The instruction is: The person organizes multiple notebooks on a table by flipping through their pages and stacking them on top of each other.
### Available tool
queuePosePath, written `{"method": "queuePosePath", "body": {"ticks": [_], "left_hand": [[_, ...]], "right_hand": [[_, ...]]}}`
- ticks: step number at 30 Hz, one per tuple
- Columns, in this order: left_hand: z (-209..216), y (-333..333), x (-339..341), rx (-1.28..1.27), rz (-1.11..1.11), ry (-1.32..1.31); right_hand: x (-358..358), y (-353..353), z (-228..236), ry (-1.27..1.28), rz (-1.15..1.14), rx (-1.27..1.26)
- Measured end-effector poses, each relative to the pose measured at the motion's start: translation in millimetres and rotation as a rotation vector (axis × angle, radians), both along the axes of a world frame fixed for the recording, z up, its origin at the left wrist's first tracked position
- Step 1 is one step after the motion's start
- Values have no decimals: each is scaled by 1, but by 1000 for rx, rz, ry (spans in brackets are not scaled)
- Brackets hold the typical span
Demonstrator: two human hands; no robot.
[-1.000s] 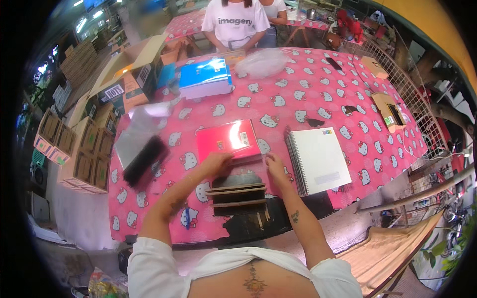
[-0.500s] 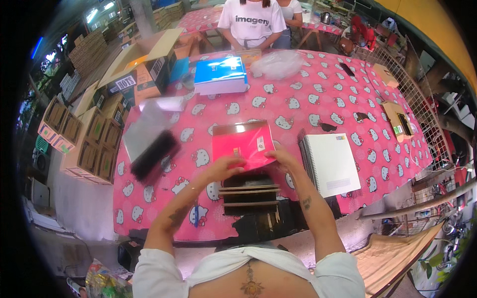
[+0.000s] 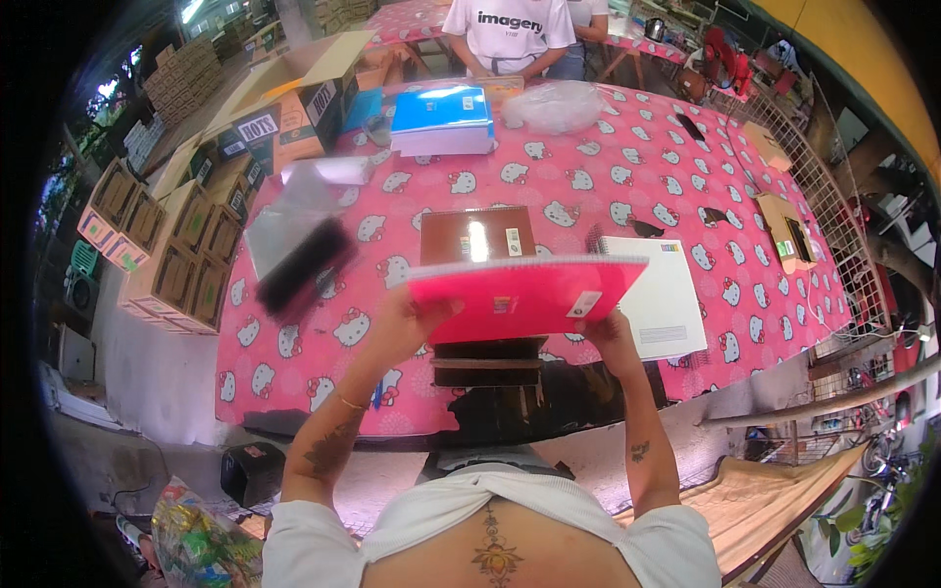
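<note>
A pink-red spiral notebook point(image 3: 534, 294) is held up and tilted above the table, with its bound edge on the far side. My left hand point(image 3: 407, 318) grips its left end, thumb on the cover. At the lower right corner, my right hand point(image 3: 613, 338) is closed on the same notebook. Behind it a brown notebook point(image 3: 451, 233) lies flat, its near part hidden. Below the held notebook sits a low stand of dark wooden slats point(image 3: 487, 372). White spiral notebooks point(image 3: 667, 314) lie to the right, partly covered by the pink-red one.
Clear plastic sleeves point(image 3: 284, 230) and a blurred black bundle point(image 3: 309, 269) lie at left. A stack of blue notebooks point(image 3: 441, 127) and a clear plastic bag point(image 3: 554, 108) stand farther back. Cardboard boxes point(image 3: 186, 235) line the left side. Across the table stands a person point(image 3: 510, 44).
The pink-red notebook has been lifted off the brown notebook and tilted toward me, uncovering the brown cover. My right hand has moved right and down along with it.
</note>
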State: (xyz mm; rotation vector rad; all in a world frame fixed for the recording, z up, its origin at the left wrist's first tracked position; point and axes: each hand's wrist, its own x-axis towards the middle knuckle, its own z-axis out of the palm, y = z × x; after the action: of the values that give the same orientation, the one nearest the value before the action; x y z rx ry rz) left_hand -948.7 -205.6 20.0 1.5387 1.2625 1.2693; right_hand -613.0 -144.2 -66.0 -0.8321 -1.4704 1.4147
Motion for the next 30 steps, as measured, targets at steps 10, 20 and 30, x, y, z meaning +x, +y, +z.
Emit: {"method": "queuePosePath", "body": {"ticks": [10, 20, 30], "left_hand": [[9, -9, -11, 31, -42, -6], [0, -10, -21, -22, -136, 64], [-112, -10, -74, -465, -165, -339]], "right_hand": [[-26, -11, -10, 84, -17, -30], [-32, -6, -47, -1, 102, -202], [-63, -23, -87, 35, -163, -34]]}}
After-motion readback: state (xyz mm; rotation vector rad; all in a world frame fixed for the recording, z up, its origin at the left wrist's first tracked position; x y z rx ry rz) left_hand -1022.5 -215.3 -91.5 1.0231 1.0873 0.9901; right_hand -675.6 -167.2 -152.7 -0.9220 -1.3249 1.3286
